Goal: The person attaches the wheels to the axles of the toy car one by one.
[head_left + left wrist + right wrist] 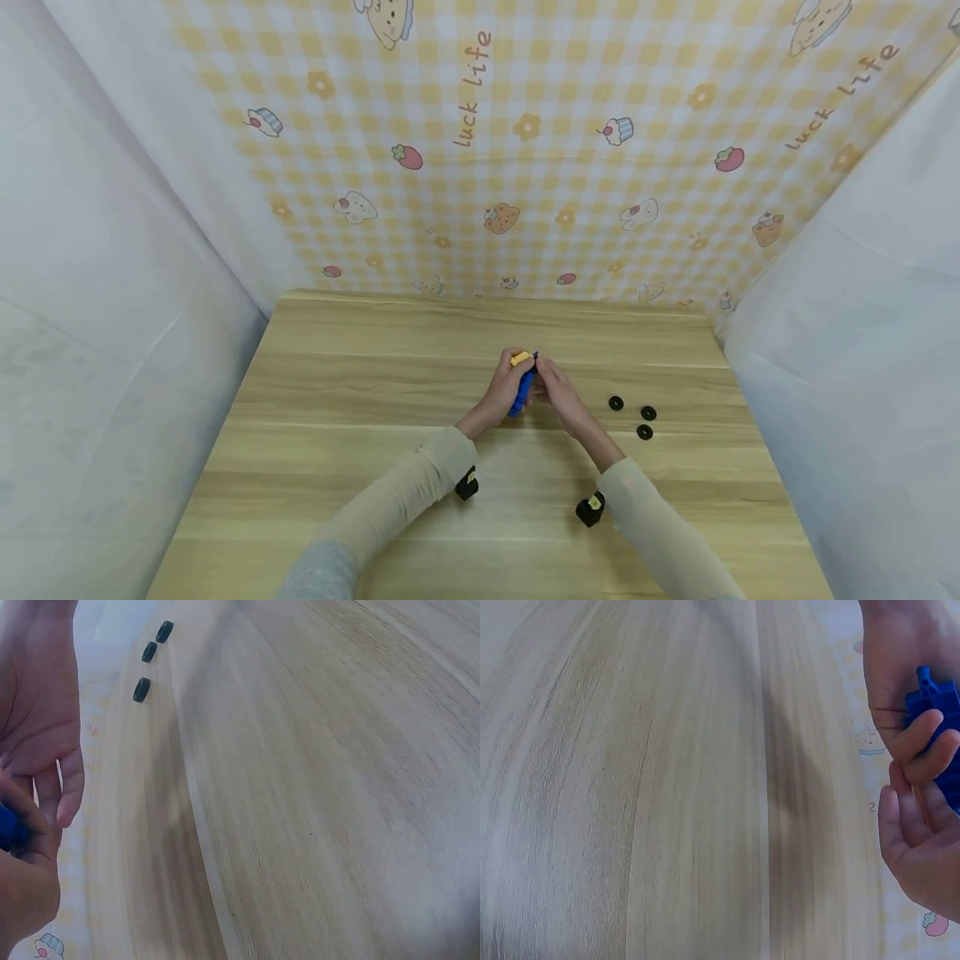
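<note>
A blue and yellow plastic toy piece [521, 398] is held over the far middle of the table, between both hands. My left hand [501, 393] grips it, with fingers curled round the blue body; the yellow part shows by the thumb. In the right wrist view, a small blue peg sticks out at one end of the blue body [930, 697]. My right hand [561, 395] comes from the other side, its fingertips pinched at the toy's far end; what lies between them is mostly hidden. Three black rings [645, 432], like small toy wheels, lie right of the right hand.
The wood-grain table [337, 467] ends at a yellow checked cloth [450, 242] behind. White sheets [847, 333] hang on both sides. Small black boxes [590, 510] with yellow labels sit below both wrists.
</note>
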The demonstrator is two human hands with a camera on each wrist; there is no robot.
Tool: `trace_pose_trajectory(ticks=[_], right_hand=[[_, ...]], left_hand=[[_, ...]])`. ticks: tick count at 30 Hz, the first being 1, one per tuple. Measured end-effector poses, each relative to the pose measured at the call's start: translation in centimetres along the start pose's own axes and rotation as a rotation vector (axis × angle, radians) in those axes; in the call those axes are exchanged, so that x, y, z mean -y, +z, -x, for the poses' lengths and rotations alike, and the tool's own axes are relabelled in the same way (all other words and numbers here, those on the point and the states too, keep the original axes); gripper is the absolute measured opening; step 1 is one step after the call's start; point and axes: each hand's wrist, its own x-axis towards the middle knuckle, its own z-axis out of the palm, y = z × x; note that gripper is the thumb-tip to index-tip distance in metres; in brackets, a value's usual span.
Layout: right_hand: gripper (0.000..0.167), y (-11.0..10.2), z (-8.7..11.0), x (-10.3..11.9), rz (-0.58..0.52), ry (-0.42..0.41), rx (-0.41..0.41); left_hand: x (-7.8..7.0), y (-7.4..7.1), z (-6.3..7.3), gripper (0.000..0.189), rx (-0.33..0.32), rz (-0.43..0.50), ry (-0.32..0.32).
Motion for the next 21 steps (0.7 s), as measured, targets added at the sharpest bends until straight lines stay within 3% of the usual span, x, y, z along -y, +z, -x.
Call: trace_pose_trajectory(ticks=[5,10,21], right_hand=[[0.065,-0.15,-0.1,-0.14,-0.039,0.0,-0.056],[0.066,-0.31,-0.11,-0.09,-0.038,0.01,-0.078],[0.059,-0.38,0.27,-0.39,-0.025,-0.017,-0.071]], left_hand=[[0.06,-0.25,0.25,0.058,0.042,0.008,0.029],[-0.17,-0.08,0.72,0.067,0.07,-0.053,0.044],[0.08,0.01,0.89,0.058,-0.006,-0.13,0.026]])
